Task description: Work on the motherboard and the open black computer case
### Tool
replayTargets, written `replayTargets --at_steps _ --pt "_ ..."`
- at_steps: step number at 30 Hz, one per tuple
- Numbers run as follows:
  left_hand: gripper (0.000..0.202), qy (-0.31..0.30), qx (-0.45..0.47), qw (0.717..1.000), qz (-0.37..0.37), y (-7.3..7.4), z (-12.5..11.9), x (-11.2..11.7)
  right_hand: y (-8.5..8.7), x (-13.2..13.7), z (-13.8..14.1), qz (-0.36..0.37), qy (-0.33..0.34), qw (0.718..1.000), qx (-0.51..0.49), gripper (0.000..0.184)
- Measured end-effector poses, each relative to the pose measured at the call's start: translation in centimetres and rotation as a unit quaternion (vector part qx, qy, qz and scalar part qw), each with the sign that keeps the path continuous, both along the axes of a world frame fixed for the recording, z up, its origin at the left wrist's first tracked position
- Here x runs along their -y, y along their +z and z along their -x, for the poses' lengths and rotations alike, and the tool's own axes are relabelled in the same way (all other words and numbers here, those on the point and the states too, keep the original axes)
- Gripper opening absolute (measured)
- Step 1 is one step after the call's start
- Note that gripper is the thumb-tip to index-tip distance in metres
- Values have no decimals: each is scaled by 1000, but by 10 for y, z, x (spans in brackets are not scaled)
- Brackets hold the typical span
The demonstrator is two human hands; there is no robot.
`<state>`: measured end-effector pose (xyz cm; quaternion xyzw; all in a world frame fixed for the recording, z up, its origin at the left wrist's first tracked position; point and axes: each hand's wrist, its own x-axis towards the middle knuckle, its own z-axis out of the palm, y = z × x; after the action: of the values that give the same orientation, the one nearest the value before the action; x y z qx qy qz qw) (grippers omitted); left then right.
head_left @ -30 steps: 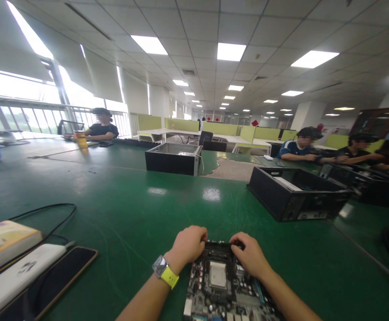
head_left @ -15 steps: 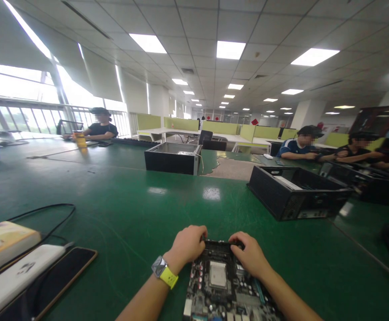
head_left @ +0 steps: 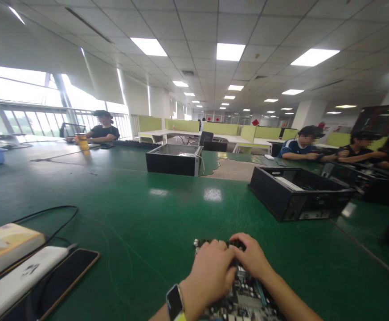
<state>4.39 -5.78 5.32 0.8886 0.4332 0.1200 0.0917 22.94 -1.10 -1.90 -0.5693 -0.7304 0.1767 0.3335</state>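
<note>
A dark computer motherboard [head_left: 247,296] lies on the green tabletop close in front of me. My left hand [head_left: 212,265], with a watch on the wrist, reaches across its upper part and hides the processor area. Those fingers are bent and close together beside my right hand, their tips out of sight. My right hand [head_left: 252,258] is at the board's far right corner, thumb and fingers closed over the far edge. Whether a small part sits between the two hands cannot be made out.
Open black computer cases stand beyond the board, one at centre [head_left: 172,165] and one at right [head_left: 297,196]. On the left lie a phone [head_left: 54,285], a white power strip-like bar [head_left: 30,272], a tissue box [head_left: 14,243] and a black cable. Several people sit around the table.
My left hand has moved right from the board's far left corner, across the board to beside my right hand, covering the processor. My right hand has stayed nearly in place.
</note>
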Motion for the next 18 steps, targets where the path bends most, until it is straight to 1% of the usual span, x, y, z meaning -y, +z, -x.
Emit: replayTargets --at_steps 2,3,4,5,6,9,11,13,15,18 --pt "31 -76 -14 996 34 -4 -17 17 -1 -1 0 -4 -3 1000 -9 23" --pt "31 -107 -29 992 54 -8 -26 23 -2 -1 -1 -6 -7 1000 -15 25" --pt "29 -122 -43 989 74 -13 -34 28 -2 -1 -1 -7 -9 1000 -20 26" --pt "28 -123 -51 987 93 -19 -42 32 -3 -2 -1 -8 -9 1000 -24 27" --pt "28 -109 -48 986 114 -25 -49 34 -3 -2 -1 -9 -11 1000 -27 28" --pt "29 -31 -21 982 186 -41 -62 36 -3 -3 -1 -10 -15 999 -29 30" --pt "33 1 -13 976 218 -45 -65 36 -3 -4 -1 -10 -21 999 -30 32" --pt "32 4 -6 974 228 -45 -64 37 -2 -3 -2 -10 -27 999 -36 34" --pt "28 -10 -6 974 225 -42 -59 37 1 -2 -4 -25 -35 998 -46 36" --pt "25 -45 -35 982 181 -34 -39 30 9 -4 -12 -78 -59 994 -47 39"
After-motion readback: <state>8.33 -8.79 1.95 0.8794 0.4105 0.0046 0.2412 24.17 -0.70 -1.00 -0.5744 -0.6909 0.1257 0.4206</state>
